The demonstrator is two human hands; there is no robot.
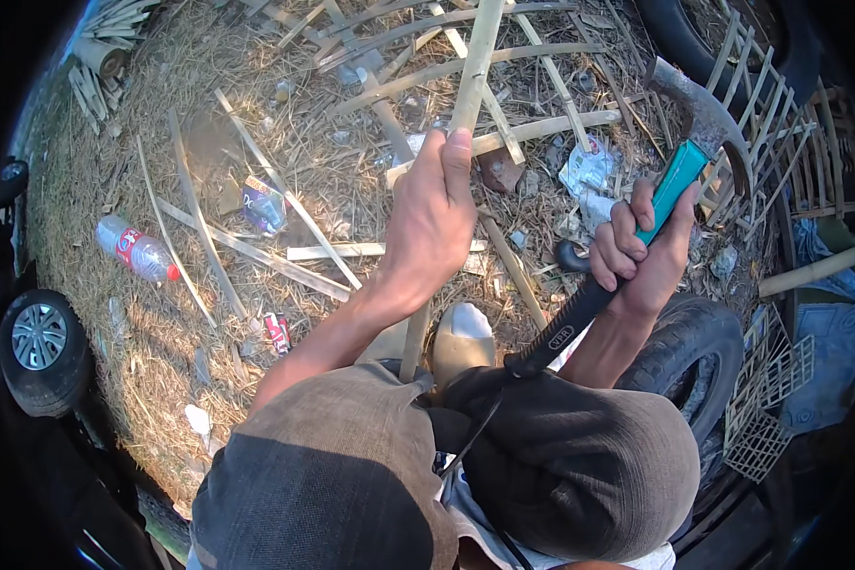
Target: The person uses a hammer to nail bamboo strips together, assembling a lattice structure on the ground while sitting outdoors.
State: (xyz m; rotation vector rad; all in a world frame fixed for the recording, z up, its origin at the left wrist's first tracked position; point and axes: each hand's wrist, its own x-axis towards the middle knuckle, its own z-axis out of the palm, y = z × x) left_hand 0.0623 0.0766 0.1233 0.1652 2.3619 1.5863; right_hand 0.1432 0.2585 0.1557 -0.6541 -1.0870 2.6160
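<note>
My left hand [434, 214] is closed round a long bamboo strip [477, 71], which runs up and away from my thumb over the ground. A claw hammer [673, 190] with a green and black handle is in my right hand [644, 249], fingers wrapped round the shaft. Its metal head [703, 114] points up and to the far right, touching nothing that I can make out. Just beyond my left hand lies a lattice of curved bamboo slats [532, 128] on the straw, with a brick piece [500, 172] under its near end.
Loose bamboo strips [256, 256] and a plastic bottle [135, 249] lie on the left. A tyre [689, 361] stands by my right knee; another tyre [798, 38] is at the far right. Plastic grids [760, 442] and bamboo lattices [760, 85] fill the right side. A car wheel [40, 340] shows at left.
</note>
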